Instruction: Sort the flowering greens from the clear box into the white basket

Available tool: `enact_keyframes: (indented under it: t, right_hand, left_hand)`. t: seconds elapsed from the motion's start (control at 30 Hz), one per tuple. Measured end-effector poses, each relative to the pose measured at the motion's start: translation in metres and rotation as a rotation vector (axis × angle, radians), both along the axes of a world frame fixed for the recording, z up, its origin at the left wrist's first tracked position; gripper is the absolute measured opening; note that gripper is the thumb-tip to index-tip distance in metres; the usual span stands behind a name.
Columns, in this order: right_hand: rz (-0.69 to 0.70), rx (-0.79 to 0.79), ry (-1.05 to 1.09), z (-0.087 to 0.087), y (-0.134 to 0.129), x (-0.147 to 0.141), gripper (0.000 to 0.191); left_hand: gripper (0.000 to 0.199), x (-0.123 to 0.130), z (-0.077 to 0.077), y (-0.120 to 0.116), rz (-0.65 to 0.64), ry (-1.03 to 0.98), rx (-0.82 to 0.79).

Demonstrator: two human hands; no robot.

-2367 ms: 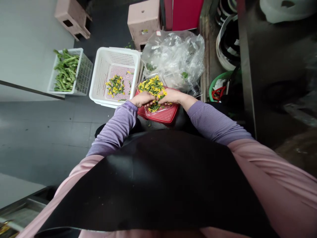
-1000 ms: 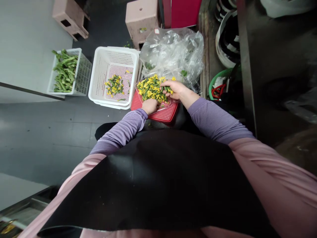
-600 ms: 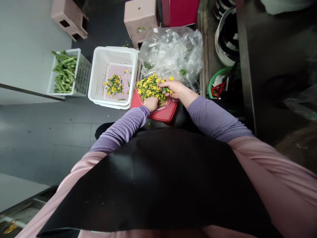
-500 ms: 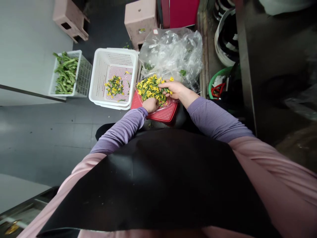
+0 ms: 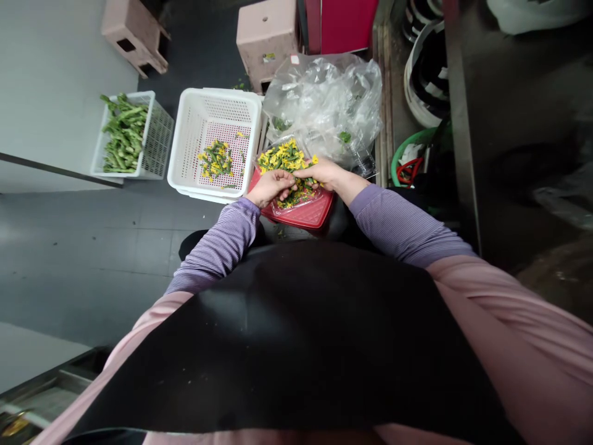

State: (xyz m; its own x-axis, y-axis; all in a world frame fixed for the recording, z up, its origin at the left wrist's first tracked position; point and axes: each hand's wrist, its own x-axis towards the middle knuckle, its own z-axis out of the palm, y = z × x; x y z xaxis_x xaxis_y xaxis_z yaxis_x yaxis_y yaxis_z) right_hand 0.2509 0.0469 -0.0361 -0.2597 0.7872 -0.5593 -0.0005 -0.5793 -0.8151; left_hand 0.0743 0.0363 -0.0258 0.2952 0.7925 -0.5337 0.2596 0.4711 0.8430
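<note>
Yellow-flowered green stems (image 5: 282, 156) lie heaped in clear plastic on a red lidded box (image 5: 303, 214). Over the heap, my left hand (image 5: 273, 187) has its fingers pinched together near the fingertips of the other hand; what it pinches is too small to name. My right hand (image 5: 323, 173) is closed on some flowering stems, whose yellow tips show beside the thumb. To the left, a white perforated basket (image 5: 178, 148) holds a smaller pile of flowering stems (image 5: 215, 161). Behind the heap lies a crumpled clear plastic bag (image 5: 324, 93) with green bits inside.
A second white basket (image 5: 160, 139) at far left holds thick green stalks (image 5: 124, 133). Pink stools (image 5: 267, 37) stand at the back. On the right are a green tub (image 5: 399, 157), white buckets (image 5: 412, 93) and a dark metal counter edge (image 5: 463, 123).
My left hand has risen out of the heap and moved slightly left, its fingers now meeting those of my right hand. The right hand has shifted only a little.
</note>
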Motion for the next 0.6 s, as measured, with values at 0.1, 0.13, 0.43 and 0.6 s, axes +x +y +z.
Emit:
enact_keyframes:
  t: [0.1, 0.13, 0.43, 0.6]
  right_hand:
    - [-0.049, -0.016, 0.053, 0.007, -0.002, -0.001, 0.019]
    - [-0.077, -0.034, 0.058, 0.009, -0.001, -0.001, 0.019]
    - [-0.152, -0.122, 0.08, 0.002, 0.007, -0.001, 0.021]
    - [-0.15, -0.121, 0.071, 0.005, 0.006, -0.001, 0.02]
  left_hand:
    - [0.013, 0.007, 0.002, -0.003, 0.081, -0.038, 0.023]
    - [0.014, 0.01, 0.002, -0.003, 0.115, -0.025, 0.033]
    - [0.008, 0.015, -0.004, -0.005, 0.137, 0.166, 0.159]
    - [0.006, 0.012, -0.015, -0.006, 0.026, 0.24, 0.229]
